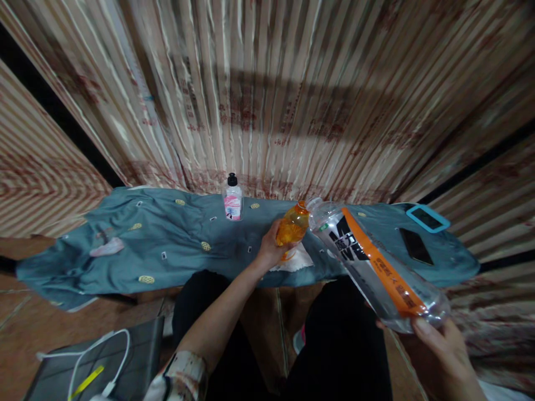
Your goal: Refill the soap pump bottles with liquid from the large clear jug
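Observation:
My left hand (271, 245) is wrapped round a small orange see-through bottle (291, 225), which leans to the right with its mouth up. In my right hand (443, 342) is a large clear plastic bottle (376, 267) with an orange and silver label, gripped near its base. It tilts down to the left, so that its neck meets the mouth of the orange bottle. Whether liquid passes between them I cannot tell. Beneath the orange bottle a white tissue (298, 259) lies on the cloth.
A small bottle with a black cap (233, 197) stands at the back of the cloth-covered table (225, 239). To the right lie a blue-framed tablet (428, 218) and a dark phone (416, 246). A pale crumpled item (107, 247) lies left. A white cable (125, 351) rests on a dark surface, lower left.

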### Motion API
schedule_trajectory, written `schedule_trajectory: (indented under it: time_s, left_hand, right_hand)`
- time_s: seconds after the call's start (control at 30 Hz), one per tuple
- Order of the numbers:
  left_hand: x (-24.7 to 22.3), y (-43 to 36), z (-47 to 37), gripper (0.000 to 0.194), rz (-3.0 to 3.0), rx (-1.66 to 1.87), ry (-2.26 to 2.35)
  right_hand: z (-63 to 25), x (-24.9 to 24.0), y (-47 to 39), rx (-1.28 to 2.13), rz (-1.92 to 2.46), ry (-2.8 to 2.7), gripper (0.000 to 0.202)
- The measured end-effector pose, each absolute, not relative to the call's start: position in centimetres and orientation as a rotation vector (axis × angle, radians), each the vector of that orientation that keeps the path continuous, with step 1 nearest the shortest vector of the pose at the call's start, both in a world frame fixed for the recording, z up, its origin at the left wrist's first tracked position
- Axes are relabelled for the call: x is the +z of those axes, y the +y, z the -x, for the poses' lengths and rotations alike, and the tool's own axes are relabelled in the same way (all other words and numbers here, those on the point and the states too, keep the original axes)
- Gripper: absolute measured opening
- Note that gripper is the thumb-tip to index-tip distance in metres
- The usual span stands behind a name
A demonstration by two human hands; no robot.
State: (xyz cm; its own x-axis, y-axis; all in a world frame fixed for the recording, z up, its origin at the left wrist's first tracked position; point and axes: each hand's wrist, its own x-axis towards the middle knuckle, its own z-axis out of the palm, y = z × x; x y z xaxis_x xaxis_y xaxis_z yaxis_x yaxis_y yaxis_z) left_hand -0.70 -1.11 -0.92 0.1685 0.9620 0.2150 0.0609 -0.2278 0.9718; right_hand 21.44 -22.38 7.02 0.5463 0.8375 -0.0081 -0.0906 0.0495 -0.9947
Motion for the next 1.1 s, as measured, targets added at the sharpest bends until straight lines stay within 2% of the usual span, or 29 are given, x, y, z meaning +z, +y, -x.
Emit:
schedule_trajectory:
  time_s: [1.1]
  left_hand:
    - [-1.17,-1.04,0.75,0.067,-1.522,1.220,1.023]
  right_hand:
    - [-21.54,7.01,-22.42,0.796,1.354,-0.691,0.070]
